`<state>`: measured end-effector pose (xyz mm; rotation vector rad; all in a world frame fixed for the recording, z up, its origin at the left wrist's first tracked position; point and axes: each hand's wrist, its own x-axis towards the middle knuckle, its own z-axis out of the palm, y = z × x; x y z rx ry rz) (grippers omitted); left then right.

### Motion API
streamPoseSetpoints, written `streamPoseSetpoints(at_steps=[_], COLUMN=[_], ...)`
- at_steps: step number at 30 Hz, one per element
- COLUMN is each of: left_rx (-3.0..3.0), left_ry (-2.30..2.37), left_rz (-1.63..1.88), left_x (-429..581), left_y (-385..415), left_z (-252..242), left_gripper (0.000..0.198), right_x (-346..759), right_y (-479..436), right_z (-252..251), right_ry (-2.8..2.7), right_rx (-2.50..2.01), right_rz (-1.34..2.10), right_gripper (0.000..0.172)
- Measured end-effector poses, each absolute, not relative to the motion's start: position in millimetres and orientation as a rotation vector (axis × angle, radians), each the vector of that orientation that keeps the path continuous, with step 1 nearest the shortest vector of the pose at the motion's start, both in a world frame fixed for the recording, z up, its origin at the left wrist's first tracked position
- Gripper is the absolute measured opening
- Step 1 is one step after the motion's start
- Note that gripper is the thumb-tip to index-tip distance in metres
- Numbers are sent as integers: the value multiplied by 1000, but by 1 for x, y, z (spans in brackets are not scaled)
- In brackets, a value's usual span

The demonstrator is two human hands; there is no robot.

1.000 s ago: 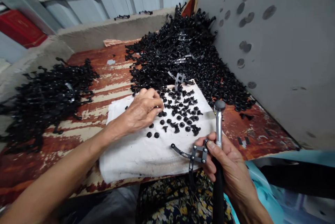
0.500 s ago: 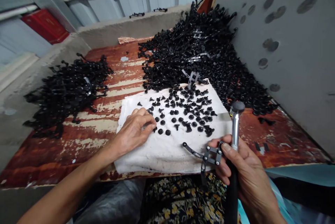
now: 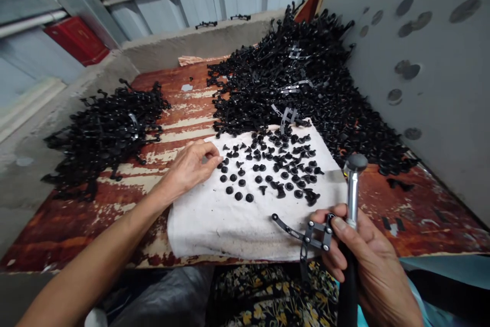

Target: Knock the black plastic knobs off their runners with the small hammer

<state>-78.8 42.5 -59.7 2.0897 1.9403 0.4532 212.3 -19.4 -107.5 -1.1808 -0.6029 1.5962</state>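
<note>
Black studs (image 3: pixel 262 168): small round-headed pieces lying loose on the far half of the white cloth. They are crowded toward the back and thin to single pieces at the near left.
Left hand (image 3: pixel 189 168): rests at the cloth's left edge, fingers curled with the tips drawn to the thumb, just beside the leftmost studs. Whether a stud sits between the tips cannot be told.
Right hand (image 3: pixel 363 260): closed round the hammer, with the thumb pinning the bracket against its shaft.
Hammer (image 3: pixel 352 192): held upright, metal shaft and round head above the fist, black grip below. It covers the cloth's near right corner.
Bracket (image 3: pixel 317 235): black hinged frame with pale rivets. One thin arm reaches left over the cloth's near edge, and another hangs down.
White cloth (image 3: pixel 214 225): folded pad lying on the board, bare along its near half.
Large heap (image 3: pixel 306 77): black linkage parts and studs banked into the far right corner, spilling onto the cloth's far edge.
Smaller heap (image 3: pixel 103 133): black parts at the left, well apart from the cloth.
Board (image 3: pixel 76 215): worn red-painted wood, crossed by the left forearm.
Grey wall (image 3: pixel 440 102): spotted panel closing the right side.
Concrete ledge (image 3: pixel 168 44): borders the back, with a few stray parts on top.
Floral fabric (image 3: pixel 264 299): lies below the board's near edge.
</note>
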Motion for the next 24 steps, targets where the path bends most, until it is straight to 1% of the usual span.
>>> streamPoseSetpoints(at_steps=[4, 7, 10, 16, 20, 24], left_rx=[2149, 2234, 2259, 2444, 2576, 2563], left_ry=[2063, 2084, 2057, 2124, 1978, 1858], left_rz=[158, 40, 12, -77, -130, -21], left_x=[-67, -58, -55, -65, -76, -85], left_y=[53, 56, 58, 60, 60, 53], left_z=[-58, -57, -55, -50, -53, -54], left_gripper=[19, 16, 16, 19, 21, 24], right_x=[211, 213, 216, 216, 213, 212], right_y=[-19, -21, -23, -22, -20, -18], right_z=[-107, -113, -120, -120, -111, -105], right_ry=[-595, -624, -642, -649, -632, -603], right_rx=[-1195, -1166, -1147, -1158, -1178, -1215], right_rz=[1583, 1577, 1577, 1567, 1566, 1577], right_gripper=[48, 42, 36, 34, 40, 49])
